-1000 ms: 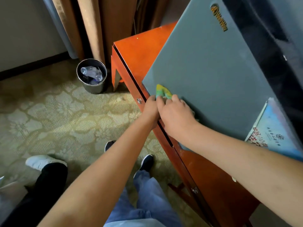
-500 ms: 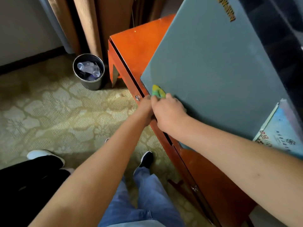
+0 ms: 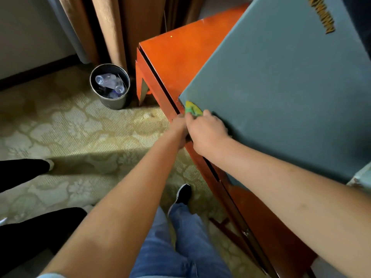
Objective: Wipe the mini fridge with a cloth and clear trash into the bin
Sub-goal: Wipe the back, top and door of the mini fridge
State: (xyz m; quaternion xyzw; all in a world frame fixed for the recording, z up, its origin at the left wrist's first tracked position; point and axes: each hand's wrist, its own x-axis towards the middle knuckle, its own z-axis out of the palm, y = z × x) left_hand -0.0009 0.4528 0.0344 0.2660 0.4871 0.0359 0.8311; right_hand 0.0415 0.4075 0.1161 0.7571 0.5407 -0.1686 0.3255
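My right hand [image 3: 207, 133] pins the yellow-green cloth [image 3: 191, 108] on the grey-blue mini fridge [image 3: 281, 97]. My left hand's [image 3: 179, 127] grip is hidden. I should press flat, tracing the corner.

The mini fridge [image 3: 281, 93] is showing a matt, smooth grey-green top; the wooden cabinet [image 3: 176, 57] is gleaming with glossy orange lacquer. The metal bin [image 3: 112, 101] is shining (clear plastic bottles [image 3: 109, 83] inside). Woven carpet [image 3: 70, 127] is looking rough.

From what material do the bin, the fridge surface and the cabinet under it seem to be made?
The bin looks like metal: its rim and wall shine silvery. The fridge surface seems painted metal or plastic with a matte grey-green finish; which one is unclear. The cabinet looks like lacquered wood or veneer, orange-brown and glossy with soft reflections.
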